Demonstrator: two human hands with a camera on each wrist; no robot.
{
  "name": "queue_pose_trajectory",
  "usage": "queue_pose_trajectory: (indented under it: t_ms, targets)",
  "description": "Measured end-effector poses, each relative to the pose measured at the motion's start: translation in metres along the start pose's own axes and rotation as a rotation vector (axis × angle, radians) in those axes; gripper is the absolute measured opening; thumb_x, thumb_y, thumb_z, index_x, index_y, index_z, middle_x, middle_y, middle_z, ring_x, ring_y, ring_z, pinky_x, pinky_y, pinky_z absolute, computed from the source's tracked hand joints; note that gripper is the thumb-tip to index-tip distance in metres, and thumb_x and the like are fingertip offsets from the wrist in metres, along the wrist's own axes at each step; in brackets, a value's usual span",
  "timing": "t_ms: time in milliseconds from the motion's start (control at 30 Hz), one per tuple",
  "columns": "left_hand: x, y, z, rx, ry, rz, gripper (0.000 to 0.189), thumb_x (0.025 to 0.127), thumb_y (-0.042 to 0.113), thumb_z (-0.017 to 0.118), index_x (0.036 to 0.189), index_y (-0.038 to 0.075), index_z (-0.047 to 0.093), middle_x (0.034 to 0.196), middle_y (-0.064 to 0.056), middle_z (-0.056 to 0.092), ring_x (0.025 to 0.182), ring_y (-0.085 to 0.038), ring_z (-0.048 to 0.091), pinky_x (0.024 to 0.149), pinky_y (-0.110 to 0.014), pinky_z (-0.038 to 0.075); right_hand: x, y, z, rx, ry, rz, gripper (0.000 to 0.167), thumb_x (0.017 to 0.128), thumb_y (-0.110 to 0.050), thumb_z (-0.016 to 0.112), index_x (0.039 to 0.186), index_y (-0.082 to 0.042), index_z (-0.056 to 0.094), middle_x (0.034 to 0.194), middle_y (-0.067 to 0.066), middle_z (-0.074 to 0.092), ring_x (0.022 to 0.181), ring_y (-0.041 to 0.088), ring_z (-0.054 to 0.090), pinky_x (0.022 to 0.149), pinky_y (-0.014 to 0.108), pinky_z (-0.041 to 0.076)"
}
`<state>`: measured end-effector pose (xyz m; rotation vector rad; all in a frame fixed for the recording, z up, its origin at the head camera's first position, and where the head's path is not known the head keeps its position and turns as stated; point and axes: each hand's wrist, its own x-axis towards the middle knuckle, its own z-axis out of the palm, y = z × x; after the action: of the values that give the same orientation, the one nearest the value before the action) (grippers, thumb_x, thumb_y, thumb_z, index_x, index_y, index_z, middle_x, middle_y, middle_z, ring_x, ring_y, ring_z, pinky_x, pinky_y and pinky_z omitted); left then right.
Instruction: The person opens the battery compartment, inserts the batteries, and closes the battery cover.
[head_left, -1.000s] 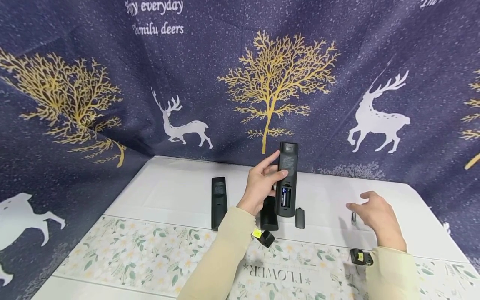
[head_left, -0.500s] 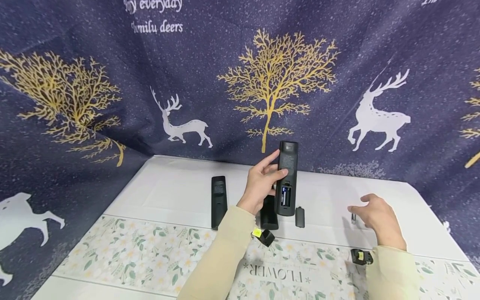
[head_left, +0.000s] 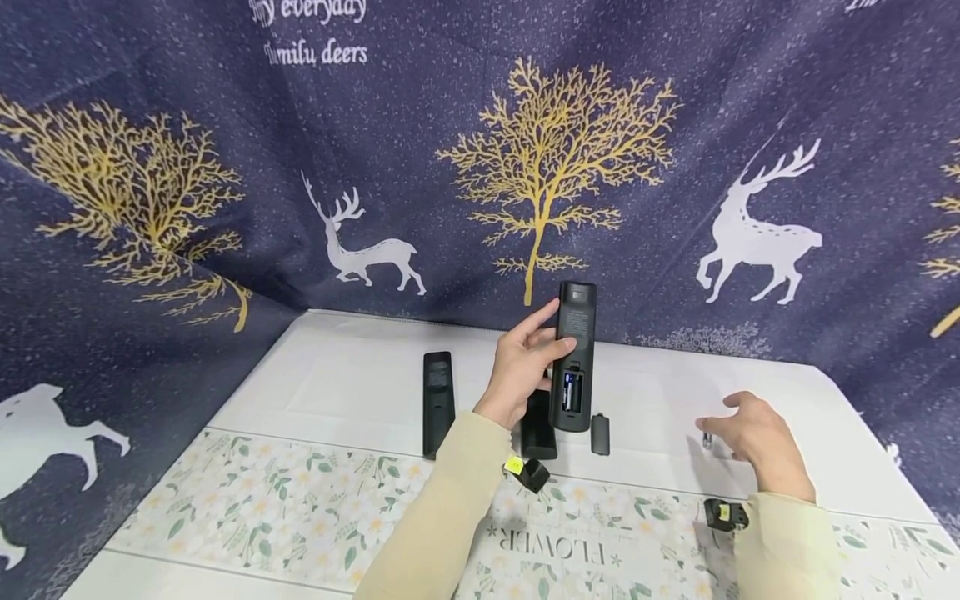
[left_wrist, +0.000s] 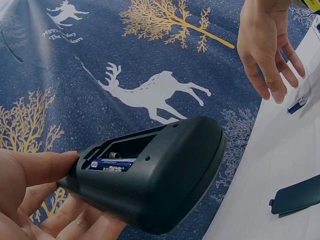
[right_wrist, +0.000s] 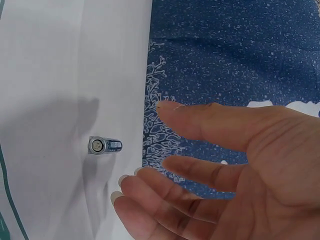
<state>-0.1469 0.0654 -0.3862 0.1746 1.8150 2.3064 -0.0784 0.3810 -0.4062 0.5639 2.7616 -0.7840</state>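
Held up above the table, a black remote control (head_left: 582, 321) shows its back in the head view. My left hand (head_left: 516, 375) grips its side, thumb across the back. Its battery bay is uncovered, with one blue AAA battery (left_wrist: 107, 164) and a bare spring beside it in the left wrist view. A loose battery (right_wrist: 106, 145) lies on the white surface. My right hand (head_left: 759, 433) hovers by that battery, fingers spread and apart from it; the head view shows the fingers partly covering it. The small black battery cover (head_left: 600, 435) lies right of the remote.
Another black remote (head_left: 438, 408) lies face down left of my left forearm. A further black remote (head_left: 538, 433) lies partly hidden behind my left hand. A floral strip (head_left: 300, 508) crosses the table's front, and a dark blue curtain (head_left: 405, 167) hangs behind.
My right hand has moved slightly right and down, covering a bit more of the loose battery. My left hand and the remote stay almost still.
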Motion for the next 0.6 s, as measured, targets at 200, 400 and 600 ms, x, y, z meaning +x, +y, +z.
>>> queue_pose_trajectory:
  t_ms: [200, 400, 600]
  targets:
    - [-0.001, 0.001, 0.000, -0.004, 0.000, 0.002, 0.062, 0.097, 0.010, 0.080, 0.147, 0.043, 0.063, 0.121, 0.001, 0.074, 0.085, -0.022, 0.072, 0.069, -0.044, 0.063, 0.001, 0.002, 0.002, 0.000, 0.017, -0.010, 0.074, 0.096, -0.025, 0.074, 0.138, 0.024, 0.038, 0.125, 0.048, 0.053, 0.075, 0.033, 0.073, 0.074, 0.052, 0.061]
    - [-0.001, 0.001, 0.001, -0.007, -0.002, 0.001, 0.063, 0.096, 0.010, 0.080, 0.147, 0.043, 0.064, 0.121, 0.001, 0.074, 0.084, -0.022, 0.072, 0.067, -0.042, 0.063, 0.003, 0.005, 0.006, 0.024, 0.030, -0.005, 0.067, 0.096, -0.022, 0.073, 0.135, 0.023, 0.043, 0.118, 0.045, 0.058, 0.072, 0.030, 0.072, 0.069, 0.047, 0.061]
    - [-0.001, 0.002, 0.001, -0.008, -0.001, -0.004, 0.062, 0.096, 0.010, 0.080, 0.145, 0.045, 0.064, 0.122, 0.001, 0.074, 0.086, -0.023, 0.072, 0.065, -0.040, 0.063, 0.004, 0.008, 0.011, 0.011, 0.026, -0.028, 0.062, 0.095, -0.021, 0.070, 0.133, 0.021, 0.046, 0.109, 0.038, 0.063, 0.071, 0.025, 0.068, 0.076, 0.052, 0.057]
